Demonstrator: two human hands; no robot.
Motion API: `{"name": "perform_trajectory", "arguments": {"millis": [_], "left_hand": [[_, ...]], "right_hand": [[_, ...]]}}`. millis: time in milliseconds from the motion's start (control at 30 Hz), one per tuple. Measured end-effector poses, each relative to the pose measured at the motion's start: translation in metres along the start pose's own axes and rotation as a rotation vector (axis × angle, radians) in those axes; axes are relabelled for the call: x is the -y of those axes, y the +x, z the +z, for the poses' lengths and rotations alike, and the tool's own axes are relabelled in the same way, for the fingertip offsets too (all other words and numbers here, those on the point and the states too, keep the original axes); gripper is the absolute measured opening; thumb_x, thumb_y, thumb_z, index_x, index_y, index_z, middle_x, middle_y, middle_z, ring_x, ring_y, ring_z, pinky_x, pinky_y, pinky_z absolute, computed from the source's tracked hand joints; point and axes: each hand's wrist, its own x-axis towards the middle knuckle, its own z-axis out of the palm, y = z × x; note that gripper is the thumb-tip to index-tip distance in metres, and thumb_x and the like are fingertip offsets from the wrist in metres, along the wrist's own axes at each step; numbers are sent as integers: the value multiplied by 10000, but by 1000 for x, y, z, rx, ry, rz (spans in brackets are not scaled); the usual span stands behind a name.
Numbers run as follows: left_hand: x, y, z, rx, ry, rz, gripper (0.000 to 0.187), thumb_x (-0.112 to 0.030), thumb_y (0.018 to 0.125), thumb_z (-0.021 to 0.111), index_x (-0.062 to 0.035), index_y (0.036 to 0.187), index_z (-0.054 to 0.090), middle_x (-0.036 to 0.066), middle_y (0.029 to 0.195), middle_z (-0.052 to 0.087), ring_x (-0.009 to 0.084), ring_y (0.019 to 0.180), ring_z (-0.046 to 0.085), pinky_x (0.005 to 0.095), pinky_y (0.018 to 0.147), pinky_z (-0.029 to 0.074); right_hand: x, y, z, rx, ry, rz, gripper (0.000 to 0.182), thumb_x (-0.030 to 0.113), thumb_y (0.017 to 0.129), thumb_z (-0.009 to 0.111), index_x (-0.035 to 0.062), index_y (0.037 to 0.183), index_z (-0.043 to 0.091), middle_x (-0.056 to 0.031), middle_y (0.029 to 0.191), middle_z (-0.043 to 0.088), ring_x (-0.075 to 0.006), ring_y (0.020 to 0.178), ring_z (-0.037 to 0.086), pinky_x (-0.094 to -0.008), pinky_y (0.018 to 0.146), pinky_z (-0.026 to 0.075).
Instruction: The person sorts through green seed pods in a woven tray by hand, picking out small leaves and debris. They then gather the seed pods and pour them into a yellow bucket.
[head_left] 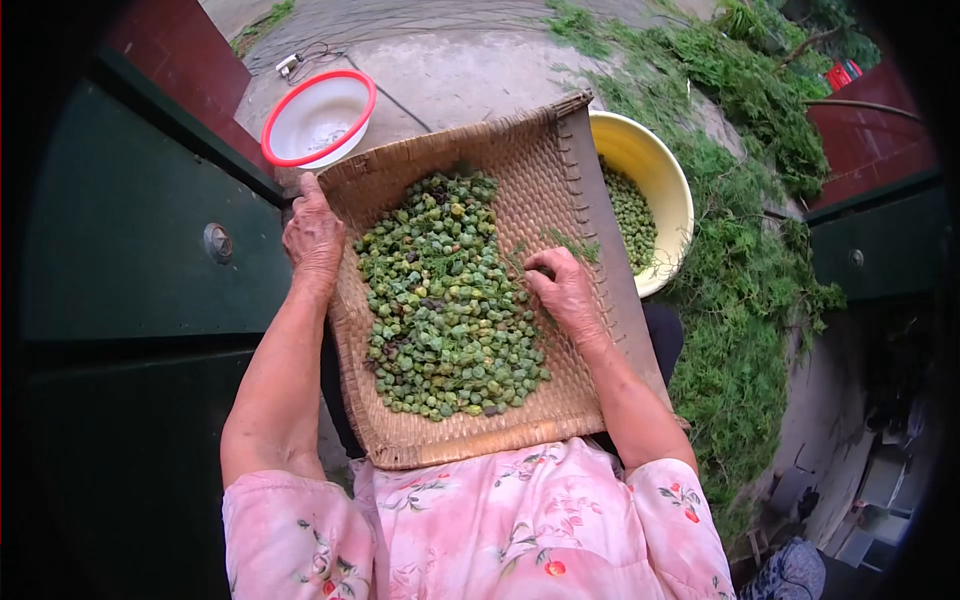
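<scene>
Head view: the woven tray over the lap looks light and springy, its green berries apt to roll; the left hand clasps its ten-o'clock rim, a sound hold; the right hand curls narrowly at three o'clock, its contents impossible to tell.

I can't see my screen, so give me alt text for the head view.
A left hand grips a woven tray of small green cones; the right hand is near loose sprigs. Nearby: yellow basin, red-rimmed bowl.

Rough, matt woven wicker tray; smooth plastic basin at two o'clock; pink cloth shirt, matt.
</scene>
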Motion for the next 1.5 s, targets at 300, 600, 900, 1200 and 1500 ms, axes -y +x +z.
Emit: {"name": "perform_trajectory", "arguments": {"millis": [300, 600, 900, 1200, 1500], "left_hand": [[-3, -1, -4, 25, -16, -18, 593, -70, 788, 567, -67, 1337, 341, 212, 1013, 596, 386, 851, 643, 469, 730, 517], [-2, -1, -1, -16, -9, -7, 573, -67, 795, 556, -61, 1332, 356, 202, 1003, 600, 380, 853, 644, 463, 732, 519], [-3, -2, -6, -6, -16, 2, 547, -59, 803, 535, -43, 1326, 374, 201, 1016, 602, 387, 850, 641, 462, 733, 517], [0, -1, -1, -31, -20, 10, 524, -56, 808, 524, -62, 1308, 367, 200, 1003, 606, 396, 847, 641, 477, 736, 519], [0, 0, -1, -39, -32, 18, 497, -58, 812, 521, -69, 1289, 381, 212, 966, 609, 396, 840, 642, 470, 722, 525]], "right_hand": [[-4, 2, 17, 20, -194, -128, 140, 41, 751, 637, 48, 891, 631, -137, 863, 544, -311, 828, 568, -393, 731, 470], [4, -5, -20, 132, 1221, 491, 232, 1, 805, 604, 4, 1028, 540, -84, 910, 606, -199, 854, 621, -285, 649, 510], [11, -18, -5, 176, -221, -80, 187, 16, 751, 649, 27, 937, 627, -130, 840, 591, -272, 821, 592, -350, 756, 480], [12, -6, -29, 235, 852, 517, 207, 68, 795, 665, 22, 976, 574, -75, 912, 600, -183, 807, 605, -295, 635, 490], [16, -13, -32, 383, 96, 65, 132, 43, 734, 673, 34, 865, 656, -81, 853, 615, -228, 827, 605, -327, 747, 484]]}}
